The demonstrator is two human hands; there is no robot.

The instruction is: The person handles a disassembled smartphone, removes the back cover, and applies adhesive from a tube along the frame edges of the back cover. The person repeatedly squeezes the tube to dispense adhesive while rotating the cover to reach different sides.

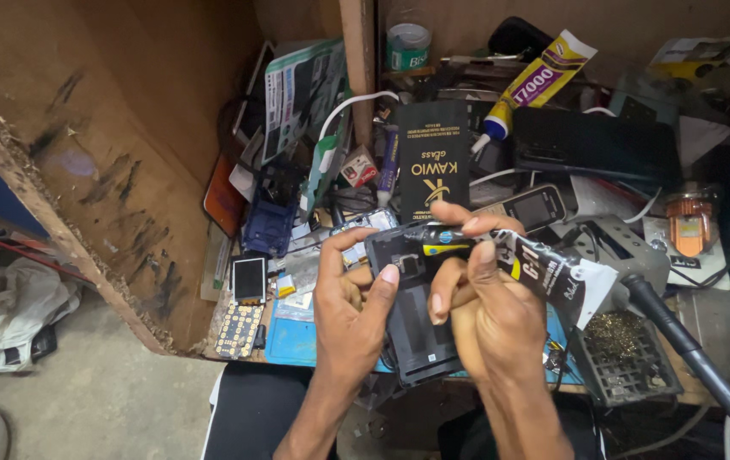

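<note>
My left hand (pixel 350 311) grips the left edge of a black phone body (pixel 416 336), held upright over the bench edge with its open back facing me. My right hand (pixel 480 298) squeezes a black and silver glue tube (pixel 552 277), its yellow-banded nozzle pointing left and touching the phone's upper part near the camera hole. The tube's crumpled tail sticks out to the right.
A blue mat (pixel 292 341) lies under the phone. A small keypad phone (pixel 245 302) lies at the left, a black packet (pixel 433 158) and a yellow glue tube (pixel 539 81) behind. A black mesh tray (pixel 625 358) and a dark hose (pixel 697 362) sit at right. Wooden panel (pixel 118 153) on the left.
</note>
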